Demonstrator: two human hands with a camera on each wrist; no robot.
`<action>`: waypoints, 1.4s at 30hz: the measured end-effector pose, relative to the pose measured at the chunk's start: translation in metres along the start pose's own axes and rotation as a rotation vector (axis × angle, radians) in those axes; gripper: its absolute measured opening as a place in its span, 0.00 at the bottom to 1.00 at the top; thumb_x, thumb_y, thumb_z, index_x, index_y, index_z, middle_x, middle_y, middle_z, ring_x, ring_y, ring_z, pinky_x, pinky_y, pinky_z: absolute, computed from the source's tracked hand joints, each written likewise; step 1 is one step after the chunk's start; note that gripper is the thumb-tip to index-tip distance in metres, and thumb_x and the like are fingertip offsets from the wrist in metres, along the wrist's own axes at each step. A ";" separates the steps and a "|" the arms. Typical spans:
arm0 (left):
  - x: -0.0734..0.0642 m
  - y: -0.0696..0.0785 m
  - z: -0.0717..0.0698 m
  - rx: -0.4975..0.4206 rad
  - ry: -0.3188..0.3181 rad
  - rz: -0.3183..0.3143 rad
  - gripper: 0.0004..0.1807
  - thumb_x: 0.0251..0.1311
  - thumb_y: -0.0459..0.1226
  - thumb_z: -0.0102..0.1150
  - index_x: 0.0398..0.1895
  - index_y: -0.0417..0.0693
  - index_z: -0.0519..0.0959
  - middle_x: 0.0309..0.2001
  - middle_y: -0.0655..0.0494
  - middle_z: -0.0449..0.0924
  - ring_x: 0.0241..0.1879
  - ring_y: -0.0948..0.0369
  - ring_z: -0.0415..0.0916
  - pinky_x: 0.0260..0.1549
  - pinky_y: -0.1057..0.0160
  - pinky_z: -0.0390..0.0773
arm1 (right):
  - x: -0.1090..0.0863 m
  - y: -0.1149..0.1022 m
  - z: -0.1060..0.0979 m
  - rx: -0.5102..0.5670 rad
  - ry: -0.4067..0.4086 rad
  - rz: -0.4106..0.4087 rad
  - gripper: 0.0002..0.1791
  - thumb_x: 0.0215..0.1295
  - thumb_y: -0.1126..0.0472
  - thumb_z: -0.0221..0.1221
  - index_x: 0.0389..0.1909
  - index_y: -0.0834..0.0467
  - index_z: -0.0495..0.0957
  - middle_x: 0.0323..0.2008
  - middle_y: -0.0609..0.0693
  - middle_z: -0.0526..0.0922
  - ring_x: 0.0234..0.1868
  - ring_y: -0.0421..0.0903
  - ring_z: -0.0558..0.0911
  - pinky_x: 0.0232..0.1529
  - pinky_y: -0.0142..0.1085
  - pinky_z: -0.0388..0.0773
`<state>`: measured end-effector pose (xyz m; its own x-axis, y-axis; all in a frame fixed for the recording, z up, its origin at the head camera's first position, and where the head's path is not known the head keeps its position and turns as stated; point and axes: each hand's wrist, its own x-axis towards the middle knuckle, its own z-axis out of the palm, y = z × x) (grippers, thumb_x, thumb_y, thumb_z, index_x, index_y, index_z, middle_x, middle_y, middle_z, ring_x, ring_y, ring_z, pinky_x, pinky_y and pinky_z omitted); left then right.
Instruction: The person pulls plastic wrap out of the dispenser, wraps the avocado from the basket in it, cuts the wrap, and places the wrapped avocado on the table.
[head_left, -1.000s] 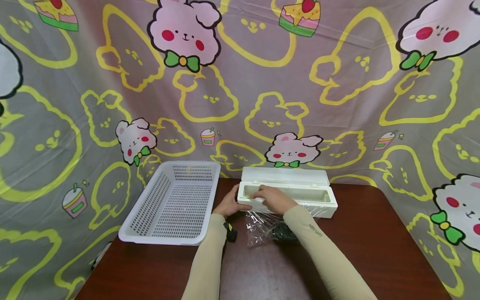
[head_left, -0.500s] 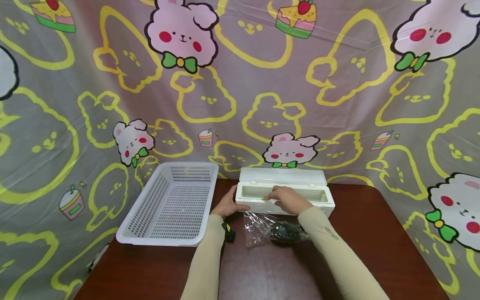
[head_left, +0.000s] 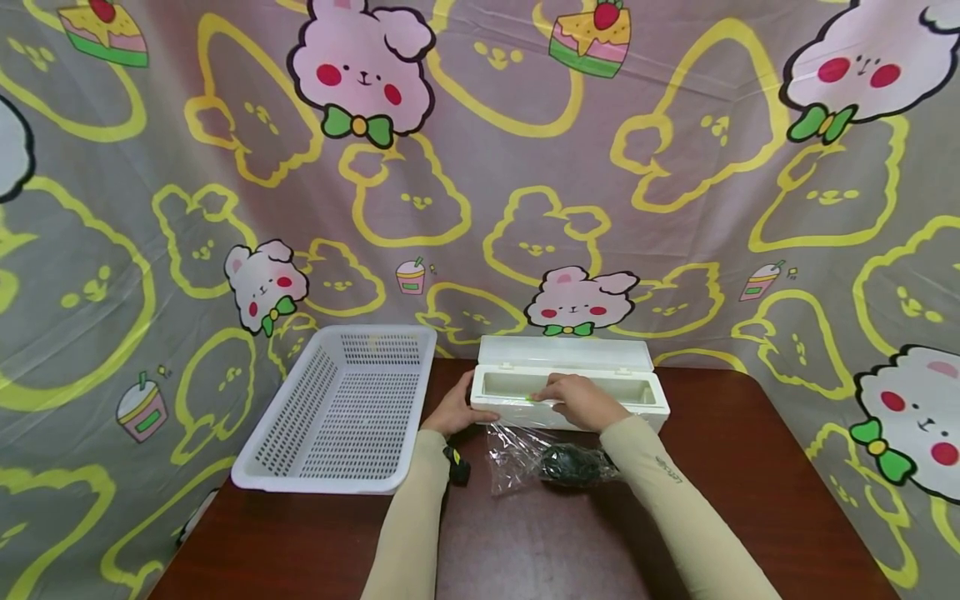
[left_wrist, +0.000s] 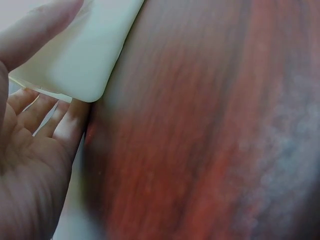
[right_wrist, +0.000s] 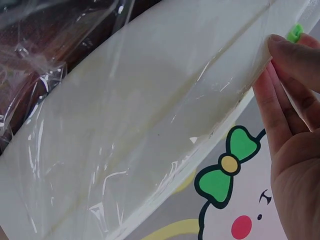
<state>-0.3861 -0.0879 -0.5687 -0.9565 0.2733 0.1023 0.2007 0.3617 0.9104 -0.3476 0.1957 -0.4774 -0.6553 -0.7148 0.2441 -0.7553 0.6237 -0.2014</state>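
A long white cling film dispenser (head_left: 652, 410) stands at the back of the table with its lid (head_left: 562, 352) raised. My left hand (head_left: 450, 410) grips its left end, the thumb along the front and the fingers underneath, as the left wrist view shows. At the front rim my right hand (head_left: 583, 402) pinches a small bright green slide cutter (right_wrist: 295, 33); part of it is hidden by the fingers. Clear cling film (head_left: 510, 454) hangs down over the dispenser's front onto the table. A dark green rounded object (head_left: 568, 464) lies under the film, its kind unclear.
A white perforated plastic basket (head_left: 358, 417) stands to the left of the dispenser. Behind the brown table (head_left: 517, 542) hangs a patterned cloth (head_left: 465, 167), close to the raised lid. A black device (head_left: 457, 465) sits at my left wrist.
My right hand has slid rightward along the dispenser's front rim with the green slide cutter. More of the dark green object shows now. The left hand keeps its grip.
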 end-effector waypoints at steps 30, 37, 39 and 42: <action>-0.002 0.003 -0.002 -0.002 -0.005 -0.009 0.56 0.45 0.33 0.83 0.79 0.50 0.60 0.70 0.42 0.72 0.67 0.45 0.71 0.69 0.43 0.70 | -0.026 0.022 -0.003 0.015 0.074 0.020 0.21 0.59 0.74 0.70 0.52 0.56 0.89 0.36 0.49 0.84 0.34 0.44 0.82 0.36 0.35 0.81; -0.001 0.000 0.001 -0.027 0.018 0.016 0.56 0.45 0.28 0.82 0.78 0.48 0.60 0.69 0.39 0.72 0.64 0.43 0.73 0.62 0.41 0.75 | -0.029 0.023 -0.004 0.031 0.077 0.014 0.21 0.59 0.75 0.69 0.53 0.57 0.88 0.36 0.49 0.84 0.34 0.44 0.82 0.36 0.34 0.81; -0.001 0.000 0.002 -0.030 0.019 0.015 0.56 0.45 0.28 0.82 0.78 0.48 0.60 0.69 0.39 0.73 0.63 0.43 0.73 0.63 0.41 0.74 | -0.030 0.023 -0.003 0.033 0.080 0.016 0.21 0.59 0.75 0.69 0.53 0.57 0.88 0.36 0.49 0.84 0.34 0.44 0.83 0.36 0.34 0.81; -0.001 -0.001 0.001 -0.018 0.012 0.005 0.56 0.45 0.30 0.83 0.78 0.49 0.60 0.69 0.41 0.73 0.64 0.45 0.73 0.66 0.42 0.72 | -0.030 0.023 -0.003 0.037 0.086 0.024 0.21 0.59 0.75 0.69 0.53 0.57 0.88 0.36 0.49 0.84 0.35 0.44 0.83 0.36 0.35 0.81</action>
<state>-0.3855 -0.0875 -0.5696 -0.9580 0.2646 0.1110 0.2014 0.3445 0.9169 -0.3453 0.2323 -0.4866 -0.6713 -0.6689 0.3193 -0.7402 0.6272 -0.2424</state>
